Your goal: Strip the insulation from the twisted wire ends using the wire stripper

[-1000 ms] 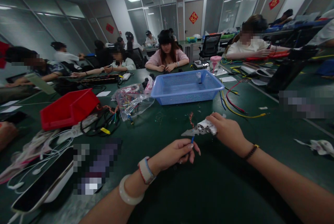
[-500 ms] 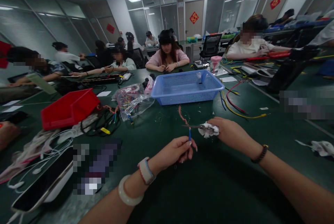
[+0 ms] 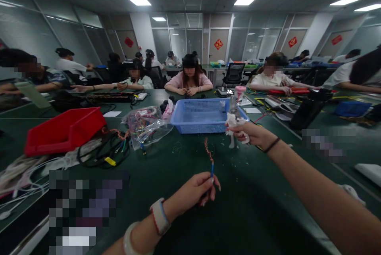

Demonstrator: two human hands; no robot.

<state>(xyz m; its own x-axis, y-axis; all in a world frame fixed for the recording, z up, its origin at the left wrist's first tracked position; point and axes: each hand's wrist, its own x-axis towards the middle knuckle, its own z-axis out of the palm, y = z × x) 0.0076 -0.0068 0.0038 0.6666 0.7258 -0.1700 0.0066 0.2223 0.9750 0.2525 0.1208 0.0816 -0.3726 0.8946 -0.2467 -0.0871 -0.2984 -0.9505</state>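
Between the thumb and fingers of my left hand (image 3: 205,186) is a blue insulated wire (image 3: 212,170). Twisted bare copper strands (image 3: 208,150) stretch away from its far end over the tabletop. My right hand (image 3: 251,133) is raised by the front right corner of the blue plastic basket (image 3: 202,128). It is closed around a metal blade-like tool (image 3: 234,108) wrapped in crumpled white material (image 3: 235,121). The tool is blurred, so its exact kind is unclear. It stands apart from the wire.
Left of the basket lies a clear plastic bag of coloured wires (image 3: 145,124), near a red bin (image 3: 65,130) and black cables (image 3: 98,160). A dark bottle (image 3: 311,108) stands to the right. Small scraps dot the green table (image 3: 184,223). Several people sit around it.
My right hand has lifted the tool off the copper end and moved it forward, turning it upright. My left hand still pinches the wire. The head view has tilted up.
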